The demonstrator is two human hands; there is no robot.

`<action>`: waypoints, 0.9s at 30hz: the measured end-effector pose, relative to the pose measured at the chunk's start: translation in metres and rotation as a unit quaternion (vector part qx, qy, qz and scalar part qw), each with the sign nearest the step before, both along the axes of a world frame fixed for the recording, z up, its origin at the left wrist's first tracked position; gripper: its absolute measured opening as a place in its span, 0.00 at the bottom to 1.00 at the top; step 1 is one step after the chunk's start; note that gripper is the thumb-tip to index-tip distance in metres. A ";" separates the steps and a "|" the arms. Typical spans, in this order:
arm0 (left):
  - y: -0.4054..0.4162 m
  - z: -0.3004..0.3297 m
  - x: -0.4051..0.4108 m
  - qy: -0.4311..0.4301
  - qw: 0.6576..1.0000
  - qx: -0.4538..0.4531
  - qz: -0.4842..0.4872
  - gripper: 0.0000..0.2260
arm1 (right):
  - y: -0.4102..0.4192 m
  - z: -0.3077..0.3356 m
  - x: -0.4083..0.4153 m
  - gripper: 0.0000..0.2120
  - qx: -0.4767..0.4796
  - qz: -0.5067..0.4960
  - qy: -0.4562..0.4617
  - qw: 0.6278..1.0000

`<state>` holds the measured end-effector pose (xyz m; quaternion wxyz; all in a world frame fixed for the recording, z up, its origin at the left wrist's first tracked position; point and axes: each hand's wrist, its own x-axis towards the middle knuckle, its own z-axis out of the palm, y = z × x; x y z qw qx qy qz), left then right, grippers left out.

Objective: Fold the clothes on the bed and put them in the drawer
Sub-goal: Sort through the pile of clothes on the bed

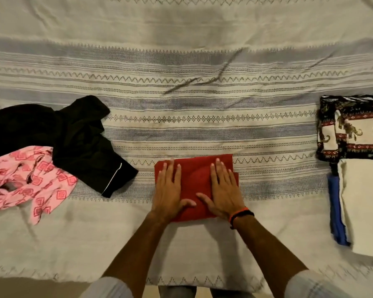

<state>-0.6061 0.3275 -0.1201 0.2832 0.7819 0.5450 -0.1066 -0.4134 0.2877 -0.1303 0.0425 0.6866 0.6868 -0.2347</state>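
A folded red garment (195,179) lies on the bed near its front edge, in the middle of the view. My left hand (169,190) presses flat on its left half with straight fingers. My right hand (223,188) presses flat on its right half, a dark and orange band on that wrist. To the left lie a crumpled black garment (73,138) and a pink patterned garment (26,179), both unfolded. No drawer is in view.
The bed cover (202,104) is cream with grey-blue woven stripes. At the right edge sits a stack of folded clothes: an elephant-print piece (353,130), a cream piece (364,203) and a blue piece (337,211) beneath it.
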 end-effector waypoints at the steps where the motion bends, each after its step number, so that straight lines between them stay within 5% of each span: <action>1: -0.002 -0.006 -0.002 0.027 0.999 -0.015 -0.015 0.63 | -0.007 -0.006 0.003 0.48 -0.011 -0.007 -0.012 1.000; 7: -0.004 -0.039 -0.009 0.053 0.996 0.020 -0.062 0.72 | -0.030 -0.029 0.014 0.50 0.022 -0.022 -0.028 0.999; 19: -0.004 -0.036 -0.012 0.022 0.999 0.002 -0.037 0.70 | -0.026 -0.028 0.012 0.50 -0.003 -0.043 0.008 0.999; 24: -0.020 -0.012 -0.020 -0.054 0.982 0.032 0.176 0.57 | -0.024 0.001 0.005 0.44 0.029 -0.220 0.110 0.969; 27: -0.034 -0.004 -0.018 -0.116 0.909 0.008 0.399 0.47 | -0.021 0.007 0.005 0.41 0.047 -0.369 0.134 0.918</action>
